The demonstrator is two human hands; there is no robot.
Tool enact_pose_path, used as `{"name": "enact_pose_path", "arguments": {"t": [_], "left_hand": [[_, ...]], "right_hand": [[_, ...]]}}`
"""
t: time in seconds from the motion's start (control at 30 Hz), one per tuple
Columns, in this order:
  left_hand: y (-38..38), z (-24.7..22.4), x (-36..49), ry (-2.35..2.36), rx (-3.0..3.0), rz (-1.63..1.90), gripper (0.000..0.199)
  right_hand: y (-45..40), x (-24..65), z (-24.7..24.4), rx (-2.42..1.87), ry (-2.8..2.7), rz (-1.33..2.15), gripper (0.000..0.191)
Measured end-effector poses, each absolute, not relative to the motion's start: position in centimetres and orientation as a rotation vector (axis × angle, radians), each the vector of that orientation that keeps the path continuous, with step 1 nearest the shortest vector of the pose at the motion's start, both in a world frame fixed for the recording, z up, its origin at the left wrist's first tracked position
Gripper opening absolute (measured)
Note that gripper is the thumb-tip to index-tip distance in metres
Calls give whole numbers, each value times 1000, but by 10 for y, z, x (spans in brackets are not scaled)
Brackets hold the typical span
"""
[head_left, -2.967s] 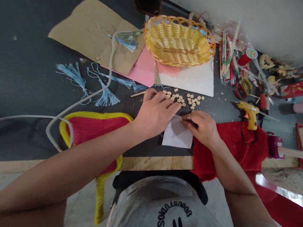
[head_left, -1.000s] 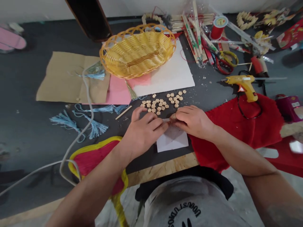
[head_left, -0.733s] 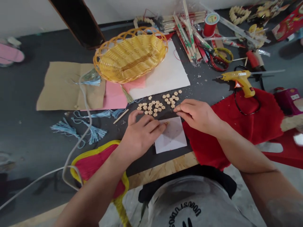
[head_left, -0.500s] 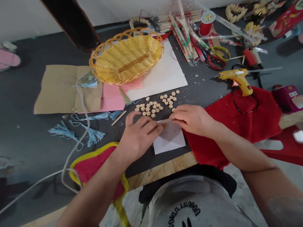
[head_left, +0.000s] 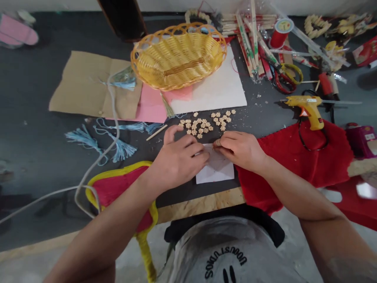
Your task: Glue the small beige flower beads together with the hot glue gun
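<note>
My left hand (head_left: 179,159) is over the left edge of a small white paper sheet (head_left: 216,173), thumb and fingers closed together; whatever they pinch is too small to make out. At the sheet's upper right, my right hand (head_left: 243,151) has its fingertips pressed together, and what lies between them is hidden. Just beyond both hands are two loose groups of small beige flower-shaped pieces, one on the left (head_left: 198,126) and one on the right (head_left: 223,118). A short wooden stick (head_left: 156,132) lies left of them.
A yellow woven basket (head_left: 179,63) stands on white board (head_left: 232,94). Blue tassels (head_left: 123,148) and a pale cable (head_left: 114,110) lie left. Rightward are red cloth (head_left: 297,157), a yellow glue gun (head_left: 312,110), scissors (head_left: 285,78) and a red thread spool (head_left: 278,37). A red-and-yellow fan-shaped piece (head_left: 118,184) is near the front edge.
The whole view has shifted, so the table items sit higher and mostly further right. My left fingertips have drawn slightly back from my right ones, and the gap between them is wider.
</note>
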State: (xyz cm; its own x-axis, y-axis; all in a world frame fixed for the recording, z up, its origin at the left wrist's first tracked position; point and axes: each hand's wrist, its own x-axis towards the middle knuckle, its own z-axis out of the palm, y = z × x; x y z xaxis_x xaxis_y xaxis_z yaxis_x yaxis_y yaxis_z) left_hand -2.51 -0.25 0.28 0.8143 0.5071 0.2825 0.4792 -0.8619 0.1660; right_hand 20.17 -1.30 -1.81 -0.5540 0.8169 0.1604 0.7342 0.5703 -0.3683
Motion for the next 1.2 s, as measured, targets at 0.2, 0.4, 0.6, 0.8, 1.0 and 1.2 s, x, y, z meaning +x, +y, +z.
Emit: {"name": "enact_pose_path", "arguments": {"t": [0.2, 0.4, 0.6, 0.8, 1.0, 1.2], "left_hand": [[-5, 5, -29, 811, 2958, 395, 21], [-6, 3, -29, 842, 2929, 368, 21], [-7, -1, -29, 841, 2924, 416, 23], [-8, -3, -30, 844, 2900, 463, 22], [-9, -2, -29, 844, 2933, 400, 22], [-9, -1, -29, 851, 2939, 336, 26]], "right_hand": [[-13, 201, -16, -1277, -2464, 430, 18], [-14, 200, -15, -1300, -2440, 469, 15], [-15, 200, -14, -1308, -2424, 486, 14], [-15, 199, -11, -1327, -2420, 516, 13], [-15, 198, -10, -1345, -2412, 540, 11], [-14, 198, -10, -1364, -2392, 561, 11]]}}
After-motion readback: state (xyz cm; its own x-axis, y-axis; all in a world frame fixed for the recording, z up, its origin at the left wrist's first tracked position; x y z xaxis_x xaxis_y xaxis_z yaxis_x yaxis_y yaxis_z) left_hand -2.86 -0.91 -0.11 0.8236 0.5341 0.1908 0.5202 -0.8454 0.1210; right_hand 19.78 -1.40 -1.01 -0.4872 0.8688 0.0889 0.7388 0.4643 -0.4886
